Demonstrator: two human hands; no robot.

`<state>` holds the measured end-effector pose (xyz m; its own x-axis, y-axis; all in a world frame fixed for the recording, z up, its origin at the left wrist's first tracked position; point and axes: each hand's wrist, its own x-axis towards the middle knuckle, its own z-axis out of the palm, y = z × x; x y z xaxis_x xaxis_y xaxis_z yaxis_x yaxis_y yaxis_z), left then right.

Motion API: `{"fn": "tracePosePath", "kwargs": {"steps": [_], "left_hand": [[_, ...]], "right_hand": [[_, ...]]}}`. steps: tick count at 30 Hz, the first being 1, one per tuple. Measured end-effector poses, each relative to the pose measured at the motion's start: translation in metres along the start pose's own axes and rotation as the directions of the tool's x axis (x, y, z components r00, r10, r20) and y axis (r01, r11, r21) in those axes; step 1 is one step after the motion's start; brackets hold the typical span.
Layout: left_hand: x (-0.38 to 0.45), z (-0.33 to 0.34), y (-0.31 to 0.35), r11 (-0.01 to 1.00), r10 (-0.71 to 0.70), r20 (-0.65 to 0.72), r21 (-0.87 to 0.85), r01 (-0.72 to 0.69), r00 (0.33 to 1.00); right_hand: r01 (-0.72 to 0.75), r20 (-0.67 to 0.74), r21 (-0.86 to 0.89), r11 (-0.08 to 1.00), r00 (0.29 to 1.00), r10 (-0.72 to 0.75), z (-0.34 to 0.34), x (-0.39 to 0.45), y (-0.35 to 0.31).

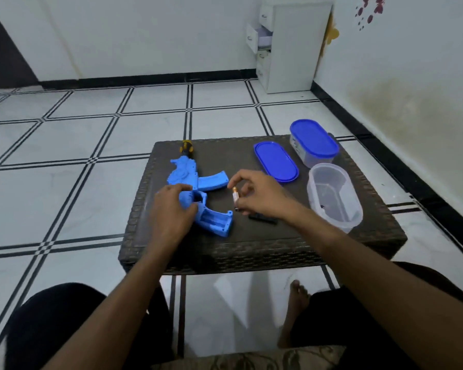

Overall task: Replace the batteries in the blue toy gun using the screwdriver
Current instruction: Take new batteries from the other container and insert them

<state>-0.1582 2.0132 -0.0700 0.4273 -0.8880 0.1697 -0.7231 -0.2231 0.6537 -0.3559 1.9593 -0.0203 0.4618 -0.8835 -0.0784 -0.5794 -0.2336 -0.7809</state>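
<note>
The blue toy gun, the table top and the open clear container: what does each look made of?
Blue toy gun: probably moulded plastic, one even matte blue with raised relief on its body. Table: dark brown woven surface, looks like wicker or synthetic rattan; the weave pattern shows on the top and front edge. Clear container: likely translucent plastic, slightly cloudy, the table visible through its walls.

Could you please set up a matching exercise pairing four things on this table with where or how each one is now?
Things:
1. screwdriver
2. battery
3. loose blue lid
4. open clear container

States:
A. pinched in the right hand
B. flat on the table, left of the lidded container
C. at the table's far edge, beyond the toy gun
D. at the table's right side, uncovered

Pairs: 1-C, 2-A, 3-B, 4-D
</note>
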Motion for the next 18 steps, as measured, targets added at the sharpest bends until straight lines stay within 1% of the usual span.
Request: {"fn": "tracePosePath", "kwargs": {"steps": [1,2,5,8,12,14,18], "left_hand": [[0.001,-0.003,-0.012,0.996,0.007,0.025,0.087,-0.009,1.000],[0.001,-0.004,-0.020,0.993,0.008,0.063,0.119,-0.015,0.998],[-0.002,-0.006,-0.033,0.998,-0.017,0.146,0.064,0.008,0.989],[0.000,-0.008,-0.032,0.998,-0.020,0.155,0.057,0.012,0.988],[0.002,-0.010,-0.030,0.999,-0.032,0.149,0.044,0.026,0.988],[0.001,-0.010,-0.030,0.999,-0.030,0.145,0.042,0.024,0.989],[0.000,-0.011,-0.030,0.999,-0.030,0.147,0.043,0.024,0.989]], "right_hand": [[-0.002,-0.010,0.026,1.000,1.000,0.003,0.010,0.001,0.001],[-0.001,-0.025,0.032,0.999,1.000,0.002,0.018,0.002,0.002],[0.005,-0.069,-0.019,1.000,0.998,-0.007,0.040,0.007,0.005],[0.031,-0.074,-0.144,0.989,0.996,-0.042,0.050,0.009,0.008],[0.167,-0.031,-0.377,0.911,0.981,-0.193,0.050,0.007,0.006],[0.197,-0.014,-0.422,0.885,0.975,-0.224,0.048,0.005,0.004],[0.228,-0.030,-0.503,0.834,0.959,-0.280,0.043,0.003,0.004]]}}
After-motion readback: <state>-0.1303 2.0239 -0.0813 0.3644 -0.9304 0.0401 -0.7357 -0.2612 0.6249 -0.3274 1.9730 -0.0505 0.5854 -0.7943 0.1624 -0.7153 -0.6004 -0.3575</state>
